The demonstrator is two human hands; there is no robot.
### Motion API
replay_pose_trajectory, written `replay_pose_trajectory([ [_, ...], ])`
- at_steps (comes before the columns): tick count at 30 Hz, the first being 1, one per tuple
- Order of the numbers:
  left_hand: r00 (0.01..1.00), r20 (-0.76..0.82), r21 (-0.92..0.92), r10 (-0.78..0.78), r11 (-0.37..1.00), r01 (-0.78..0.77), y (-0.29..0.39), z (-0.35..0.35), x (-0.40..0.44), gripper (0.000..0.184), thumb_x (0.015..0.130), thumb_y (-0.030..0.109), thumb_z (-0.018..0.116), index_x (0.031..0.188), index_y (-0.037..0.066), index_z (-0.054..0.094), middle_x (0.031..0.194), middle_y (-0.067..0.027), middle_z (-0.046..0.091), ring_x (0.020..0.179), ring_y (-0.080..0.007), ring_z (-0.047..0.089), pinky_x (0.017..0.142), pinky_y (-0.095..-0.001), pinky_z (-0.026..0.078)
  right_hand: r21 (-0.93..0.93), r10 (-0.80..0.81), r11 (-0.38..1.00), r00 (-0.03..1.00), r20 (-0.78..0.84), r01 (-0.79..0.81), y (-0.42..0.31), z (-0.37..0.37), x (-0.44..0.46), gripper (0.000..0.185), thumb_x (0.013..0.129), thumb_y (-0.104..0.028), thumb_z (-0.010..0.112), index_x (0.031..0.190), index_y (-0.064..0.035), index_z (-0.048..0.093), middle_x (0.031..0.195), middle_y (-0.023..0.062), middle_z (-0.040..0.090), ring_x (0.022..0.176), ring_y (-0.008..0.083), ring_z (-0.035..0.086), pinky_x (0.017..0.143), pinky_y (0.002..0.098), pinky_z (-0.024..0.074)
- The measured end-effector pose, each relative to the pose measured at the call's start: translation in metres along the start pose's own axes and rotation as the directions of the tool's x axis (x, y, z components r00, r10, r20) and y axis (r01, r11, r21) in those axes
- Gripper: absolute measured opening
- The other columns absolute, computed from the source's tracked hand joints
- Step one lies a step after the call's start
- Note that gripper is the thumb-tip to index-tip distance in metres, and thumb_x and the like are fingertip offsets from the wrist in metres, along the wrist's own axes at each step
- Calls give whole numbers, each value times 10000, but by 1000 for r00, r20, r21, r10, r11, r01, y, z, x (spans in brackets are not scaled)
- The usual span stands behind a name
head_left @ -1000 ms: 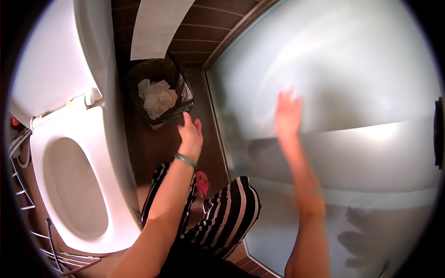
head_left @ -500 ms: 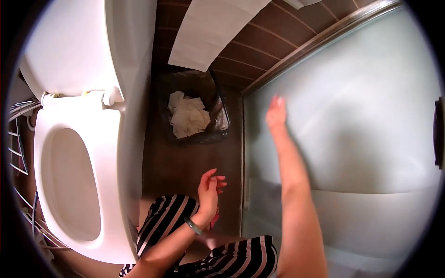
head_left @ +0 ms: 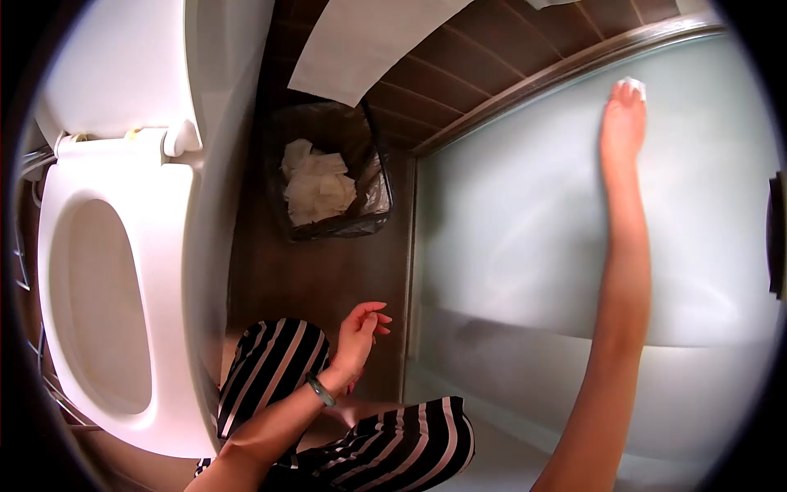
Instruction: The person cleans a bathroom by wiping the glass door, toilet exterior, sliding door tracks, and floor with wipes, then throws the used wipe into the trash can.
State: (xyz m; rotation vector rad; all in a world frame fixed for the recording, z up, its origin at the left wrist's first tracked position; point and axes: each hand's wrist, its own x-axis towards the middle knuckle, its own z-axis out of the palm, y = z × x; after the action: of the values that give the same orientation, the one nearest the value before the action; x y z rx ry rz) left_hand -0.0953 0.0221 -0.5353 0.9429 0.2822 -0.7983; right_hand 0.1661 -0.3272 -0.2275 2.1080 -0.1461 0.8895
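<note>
My right hand (head_left: 625, 127) reaches far up the frosted glass panel (head_left: 525, 213), close to its metal-framed upper edge. Under its fingertips a white tissue (head_left: 632, 84) shows, pressed against the glass; most of it is hidden by the fingers. Above my striped trousers, my left hand (head_left: 359, 334) hangs in the air with fingers loosely bent and apart, and nothing shows in it. A dark bangle (head_left: 321, 389) circles that wrist.
On the left stands a white toilet (head_left: 176, 271) with its lid raised. A black-lined bin (head_left: 373, 217) holding crumpled paper (head_left: 320, 189) sits against the brown tiled wall (head_left: 467, 61). Above it hangs a strip of white paper (head_left: 361, 45).
My right hand has moved up and to the right across the glass, and the white tissue now shows at its fingertips. My left hand stays near the knees. The view has shifted slightly.
</note>
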Motion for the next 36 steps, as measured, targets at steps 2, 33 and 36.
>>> replay_pose_trajectory([
  [2, 1000, -5, 5, -3, 1000, 3, 3, -1, 3, 239, 1001, 139, 416, 1163, 87, 583, 972, -30, 653, 776, -78, 583, 604, -196, 394, -428, -199, 870, 968, 153, 246, -27, 41, -33, 443, 881, -93, 490, 1298, 58, 501, 1378, 192, 486, 1273, 339, 455, 1071, 433, 350],
  [33, 996, -88, -104, 2, 994, -11, 25, -4, -3, 235, 996, 90, 419, 1173, 19, 556, 954, -45, 629, 787, -97, 569, 776, -228, 466, 322, -565, 736, 279, 776, 595, -269, 215, -299, 585, 937, -268, 370, 1471, -45, 287, 1566, 75, 212, 1456, 204, 138, 1176, 468, 55],
  [36, 998, -30, -18, 50, 999, -51, 23, -2, -3, 246, 1017, 160, 412, 1205, 74, 546, 986, -16, 628, 766, -45, 549, 530, -171, 370, 345, -587, 681, 200, 784, 647, -262, 184, -357, 571, 942, -261, 346, 1469, -47, 294, 1550, 70, 256, 1444, 201, 185, 1176, 457, 70],
])
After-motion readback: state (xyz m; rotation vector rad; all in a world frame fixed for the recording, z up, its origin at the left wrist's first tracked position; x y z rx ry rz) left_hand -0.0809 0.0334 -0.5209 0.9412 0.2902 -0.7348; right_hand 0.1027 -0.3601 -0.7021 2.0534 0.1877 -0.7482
